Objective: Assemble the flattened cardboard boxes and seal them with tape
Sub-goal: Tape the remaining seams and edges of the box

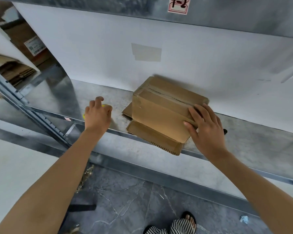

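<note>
Nearest, a sandalled foot [189, 218] stands on the grey floor [134, 200]. On the metal shelf [243, 146], the left hand [97, 115] curls over a half-hidden yellow thing [105, 105]; whether it grips is unclear. The right hand [205, 129] lies flat, pressing the cardboard box [159, 112], whose near flaps hang open. Behind the box is a white panel [91, 56], and flattened cardboard [15, 73] is stacked far left.

The box [161, 114] under my right hand [205, 129] is matt brown cardboard, creased and scuffed, one flap showing a ribbed raw edge. The shelf [243, 144] is bare metal, mottled grey with a dull sheen. The back panel [91, 48] looks smooth, matt white. The floor [125, 200] is smooth, grey-veined stone.
</note>
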